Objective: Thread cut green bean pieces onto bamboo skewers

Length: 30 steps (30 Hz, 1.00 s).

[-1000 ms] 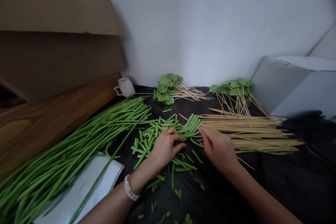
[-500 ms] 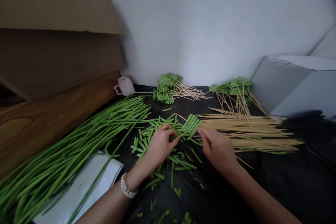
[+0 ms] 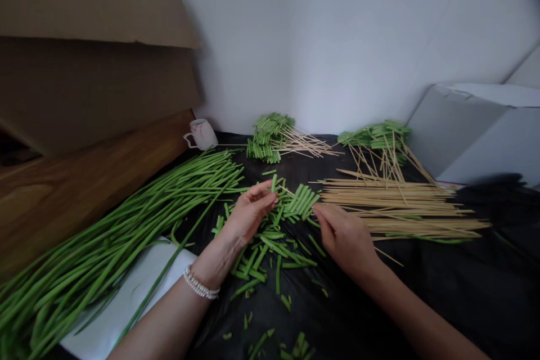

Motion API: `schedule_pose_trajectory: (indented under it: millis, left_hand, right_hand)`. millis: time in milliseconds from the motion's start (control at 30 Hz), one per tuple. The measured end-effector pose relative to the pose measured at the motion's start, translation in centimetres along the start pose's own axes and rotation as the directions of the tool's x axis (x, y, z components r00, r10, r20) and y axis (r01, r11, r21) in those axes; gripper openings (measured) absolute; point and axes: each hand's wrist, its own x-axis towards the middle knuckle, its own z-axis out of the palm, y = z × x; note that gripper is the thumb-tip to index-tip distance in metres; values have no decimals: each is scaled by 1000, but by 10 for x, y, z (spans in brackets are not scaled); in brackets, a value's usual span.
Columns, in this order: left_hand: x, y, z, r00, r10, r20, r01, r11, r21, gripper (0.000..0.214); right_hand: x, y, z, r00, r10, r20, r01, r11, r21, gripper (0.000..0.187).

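My left hand (image 3: 254,208) pinches one short cut green stem piece (image 3: 274,182) upright between thumb and fingers. My right hand (image 3: 346,234) is closed on a thin wooden skewer (image 3: 287,190), whose bare tip points left toward that piece. Several green stem pieces (image 3: 301,201) sit side by side on the skewer, just left of my right fingers. Below and between the hands lies a loose heap of cut stem pieces (image 3: 270,242) on the black plastic sheet (image 3: 354,315).
Long green stems (image 3: 139,225) lie at left, partly over a white sheet (image 3: 139,304). Bare skewers (image 3: 400,199) lie at right. Filled skewers (image 3: 270,135) and another filled pile (image 3: 375,136) lie behind. A mug (image 3: 202,135), a cardboard box (image 3: 97,56) and a white box (image 3: 476,129) stand around.
My left hand has risen from the loose heap with a stem piece and turned it upright near the skewer's tip. My right hand, holding the skewer, has shifted slightly left.
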Motion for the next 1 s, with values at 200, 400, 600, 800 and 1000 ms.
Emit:
schedule_pose_trajectory:
  millis: [200, 400, 600, 800, 1000]
  left_hand:
    - [-1, 3, 1, 995, -81, 53, 85, 993, -83, 36]
    - [-2, 4, 2, 993, -94, 72, 100, 991, -85, 33]
    - [0, 3, 0, 997, -78, 26, 80, 993, -87, 25]
    - [2, 3, -1, 998, -69, -11, 68, 994, -80, 24]
    - [4, 3, -5, 993, -115, -14, 113, 989, -100, 18]
  right_hand:
    - [-1, -1, 1, 1000, -7, 26, 8, 999, -36, 28]
    - [-1, -1, 2, 999, 0, 50, 2, 999, -43, 28]
    - [-2, 1, 4, 998, 5, 70, -3, 1000, -29, 28]
    - [-3, 0, 3, 997, -2, 77, 5, 999, -37, 26]
    - [-4, -1, 4, 996, 1, 86, 3, 999, -40, 26]
